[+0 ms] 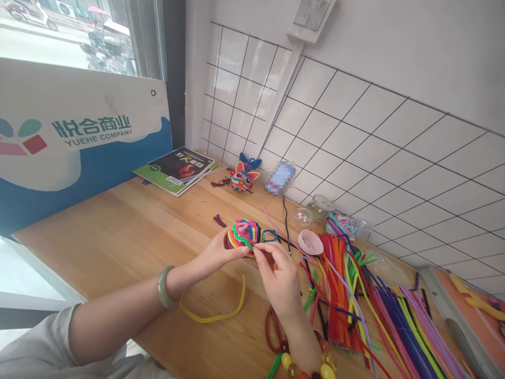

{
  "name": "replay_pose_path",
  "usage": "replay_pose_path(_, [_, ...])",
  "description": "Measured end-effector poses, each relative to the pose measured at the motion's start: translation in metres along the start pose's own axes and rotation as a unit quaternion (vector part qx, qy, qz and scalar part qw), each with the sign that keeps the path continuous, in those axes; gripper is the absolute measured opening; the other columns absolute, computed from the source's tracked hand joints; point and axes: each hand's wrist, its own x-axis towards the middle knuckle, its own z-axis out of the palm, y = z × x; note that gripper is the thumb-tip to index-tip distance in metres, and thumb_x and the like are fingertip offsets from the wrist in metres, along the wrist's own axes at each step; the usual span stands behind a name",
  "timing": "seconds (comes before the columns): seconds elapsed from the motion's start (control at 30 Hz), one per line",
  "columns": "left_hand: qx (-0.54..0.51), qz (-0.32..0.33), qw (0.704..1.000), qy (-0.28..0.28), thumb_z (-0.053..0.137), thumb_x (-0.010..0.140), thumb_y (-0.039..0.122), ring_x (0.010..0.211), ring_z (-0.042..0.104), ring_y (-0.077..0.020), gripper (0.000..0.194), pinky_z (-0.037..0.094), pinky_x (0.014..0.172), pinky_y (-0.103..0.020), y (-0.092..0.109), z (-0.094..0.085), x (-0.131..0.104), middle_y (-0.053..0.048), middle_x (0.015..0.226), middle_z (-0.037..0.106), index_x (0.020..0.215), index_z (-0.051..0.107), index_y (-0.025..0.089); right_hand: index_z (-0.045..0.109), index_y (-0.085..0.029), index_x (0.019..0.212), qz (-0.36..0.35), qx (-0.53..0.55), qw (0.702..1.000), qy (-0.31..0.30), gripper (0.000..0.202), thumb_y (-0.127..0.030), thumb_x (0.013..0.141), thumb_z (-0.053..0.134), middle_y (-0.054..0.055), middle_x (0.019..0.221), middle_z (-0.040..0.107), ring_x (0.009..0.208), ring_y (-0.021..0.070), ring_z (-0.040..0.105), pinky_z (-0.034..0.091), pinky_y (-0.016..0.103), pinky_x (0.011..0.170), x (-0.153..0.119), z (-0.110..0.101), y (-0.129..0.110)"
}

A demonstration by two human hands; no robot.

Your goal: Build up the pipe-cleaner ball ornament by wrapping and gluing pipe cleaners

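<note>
A round ball wrapped in many-coloured pipe cleaners [245,231] is gripped in my left hand [219,253], whose thumb lies along its near side. A blue loop [270,235] sticks out at its right, and a dark tassel [219,221] shows just left of it. My right hand [279,271] is closed in a pinch at the ball's lower right edge. What the pinching fingertips hold is too small to make out. Below my hands, a bent yellow pipe cleaner [221,319] lies on the wooden table [118,231].
Bundles of coloured pipe cleaners [342,295] cover the table's right side, by a pink bowl of small pieces [310,243]. A finished-looking animal-faced ornament [241,178], a phone-like blurred object [280,178] and magazines [177,167] lie at the back. A gridded wall [355,116] rises behind.
</note>
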Motion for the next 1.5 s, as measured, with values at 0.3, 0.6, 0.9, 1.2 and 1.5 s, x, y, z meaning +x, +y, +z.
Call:
replay_pose_path(0.3, [0.028,-0.022,0.999,0.041,0.073,0.073,0.051,0.110,0.060,-0.0314,0.061,0.048,0.093,-0.040,-0.006,-0.004,0.001,-0.015,0.116,0.067,0.118,0.059,0.013,0.065,-0.022,0.086,0.016,0.001,1.000,-0.020,0.015,-0.027,0.093,0.053,0.004,0.081,0.066,0.073,0.0158,0.063,0.053,0.026,0.064,0.000,0.001,0.003])
replay_pose_path(0.6, [-0.094,-0.087,0.992,-0.023,0.064,0.083,0.045,0.106,0.064,-0.0275,0.043,0.049,0.093,-0.039,-0.001,-0.003,0.001,-0.013,0.117,0.067,0.117,0.061,0.017,0.067,-0.020,0.097,0.070,0.038,0.996,-0.030,0.020,-0.033,0.093,0.052,0.004,0.085,0.067,0.058,0.0118,0.060,0.053,0.025,0.058,0.002,-0.010,0.002])
replay_pose_path(0.9, [-0.200,-0.165,0.966,-0.016,0.061,0.086,0.041,0.100,0.066,-0.0202,0.032,0.048,0.089,-0.030,-0.005,-0.008,0.001,-0.010,0.111,0.071,0.106,0.068,0.018,0.068,-0.021,0.095,0.025,-0.001,0.999,-0.046,0.016,-0.027,0.091,0.054,0.006,0.093,0.069,0.082,0.0171,0.066,0.056,0.027,0.068,0.001,-0.012,0.001])
replay_pose_path(1.2, [-0.276,-0.271,0.922,0.011,0.050,0.090,0.046,0.076,0.068,-0.0191,0.041,0.051,0.071,-0.028,0.010,-0.006,0.004,-0.013,0.094,0.072,0.103,0.066,0.010,0.070,-0.020,0.094,0.176,-0.052,0.983,-0.023,0.027,-0.043,0.087,0.056,0.006,0.089,0.071,0.069,0.0175,0.064,0.054,0.029,0.063,-0.026,-0.059,0.027])
replay_pose_path(1.5, [-0.266,-0.256,0.929,0.011,0.053,0.089,0.049,0.078,0.067,-0.0188,0.044,0.050,0.072,-0.028,0.004,-0.006,0.003,-0.014,0.098,0.072,0.106,0.066,0.011,0.069,-0.020,0.091,0.143,-0.130,0.981,-0.020,0.023,-0.037,0.091,0.053,0.007,0.089,0.070,0.079,0.0198,0.066,0.054,0.032,0.072,-0.057,-0.068,0.049])
